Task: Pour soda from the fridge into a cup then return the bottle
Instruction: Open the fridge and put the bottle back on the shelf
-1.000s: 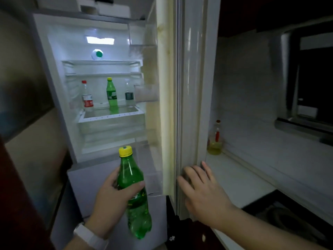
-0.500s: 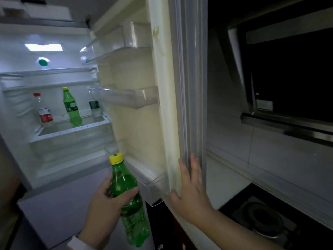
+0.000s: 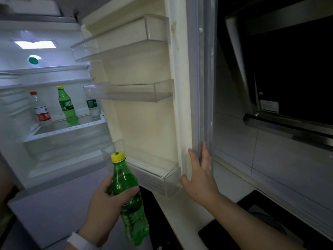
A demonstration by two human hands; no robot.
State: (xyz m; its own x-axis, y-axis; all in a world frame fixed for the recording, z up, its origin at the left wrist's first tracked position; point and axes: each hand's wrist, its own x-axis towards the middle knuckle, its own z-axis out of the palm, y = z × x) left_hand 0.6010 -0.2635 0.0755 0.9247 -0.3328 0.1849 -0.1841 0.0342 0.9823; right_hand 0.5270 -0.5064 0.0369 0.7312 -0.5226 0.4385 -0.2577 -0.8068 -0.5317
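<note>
- The left hand [image 3: 106, 204] grips a green soda bottle [image 3: 128, 199] with a yellow cap around its middle, holding it tilted in front of the open fridge [image 3: 54, 165].
- The right hand [image 3: 200, 175] lies flat, fingers straight, against the edge of the fridge door [image 3: 149, 123].
- On a fridge shelf [image 3: 66, 131] stand a red-capped bottle [image 3: 41, 109], a second green bottle [image 3: 67, 105] and a clear bottle [image 3: 92, 108].

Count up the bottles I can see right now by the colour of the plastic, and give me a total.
Green: 2, the held bottle gripped by the left hand, and the green shelf bottle in the fridge.
Clear: 2, the red-capped bottle and the dark-labelled bottle, its top hidden behind a door bin.
Total: 4
</note>
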